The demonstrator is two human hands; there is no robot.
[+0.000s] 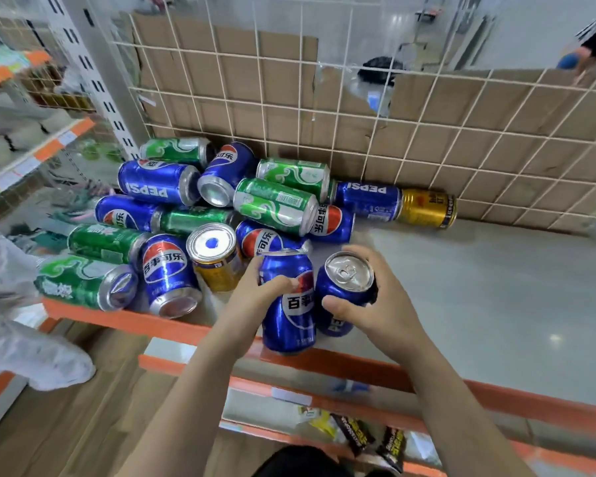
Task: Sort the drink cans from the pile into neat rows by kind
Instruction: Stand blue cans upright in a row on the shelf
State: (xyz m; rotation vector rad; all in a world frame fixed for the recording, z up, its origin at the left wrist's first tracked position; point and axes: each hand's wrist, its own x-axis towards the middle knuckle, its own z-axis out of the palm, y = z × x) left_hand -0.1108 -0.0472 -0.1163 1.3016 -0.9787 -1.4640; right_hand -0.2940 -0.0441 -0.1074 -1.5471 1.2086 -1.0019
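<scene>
The left hand (pixel 255 294) has its grip closed round a blue cola can (pixel 289 315), thumb across the label. The can leans with its base near the orange front edge at the lower centre of the frame. Just beside it, the right hand (pixel 382 304) grips a second blue can (pixel 344 287) from the side, its pull-tab top facing up. Both cans are at the near edge of the shelf (pixel 479 304), just right of the pile (pixel 221 208), and look like the start of a blue row. Whether either already rests on the shelf cannot be told. Judging by this, the sorting has barely begun. The pile, in the left centre of the frame, is a jumble of blue, green and gold cans, most lying on their sides and stacked on one another. One gold can (pixel 217 259) stands upright at its near side. Another gold can (pixel 427 208) lies against the cardboard (pixel 461 142) at the back, on the right end of the pile. No finished row of any kind shows, and the grey stretch of shelf to the right offers room for the rows.
</scene>
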